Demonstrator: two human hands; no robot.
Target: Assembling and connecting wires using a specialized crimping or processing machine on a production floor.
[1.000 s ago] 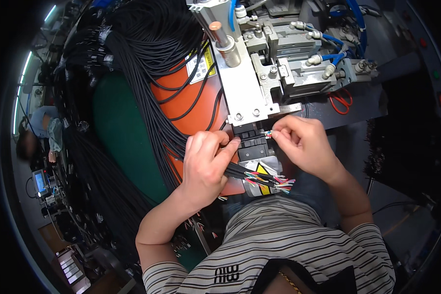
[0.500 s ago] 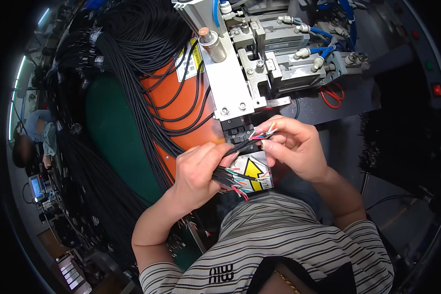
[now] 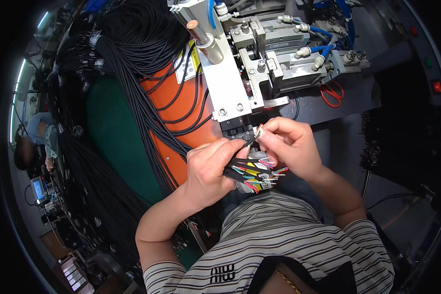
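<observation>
Several black cables [image 3: 250,162] with stripped ends run through my left hand [image 3: 209,165], whose fingers are wrapped round them. Their thin coloured wires, red, white, green and blue, fan out to the right below my fingers. One cable is pinched apart at the top of my left hand, and its short coloured wires [image 3: 258,131] sit between the thumb and forefinger of my right hand [image 3: 289,147]. Both hands are just in front of the black fixture [image 3: 237,131] of the machine. Beneath the cables lies a label [image 3: 252,179] with a yellow arrow, partly covered.
A metal machine [image 3: 225,88] with cylinders and blue air hoses [image 3: 323,32] stands ahead. Bundled black cables [image 3: 132,63] drape over an orange surface [image 3: 181,161] and a green one [image 3: 112,117] at the left. Red-handled scissors or pliers [image 3: 332,95] lie right of the machine. Another person [image 3: 36,132] is far left.
The cable bunch and my left hand have shifted slightly right. My right fingertips now close on one cable's wires, which stuck out beyond them before. The machine's copper-topped rod stands higher.
</observation>
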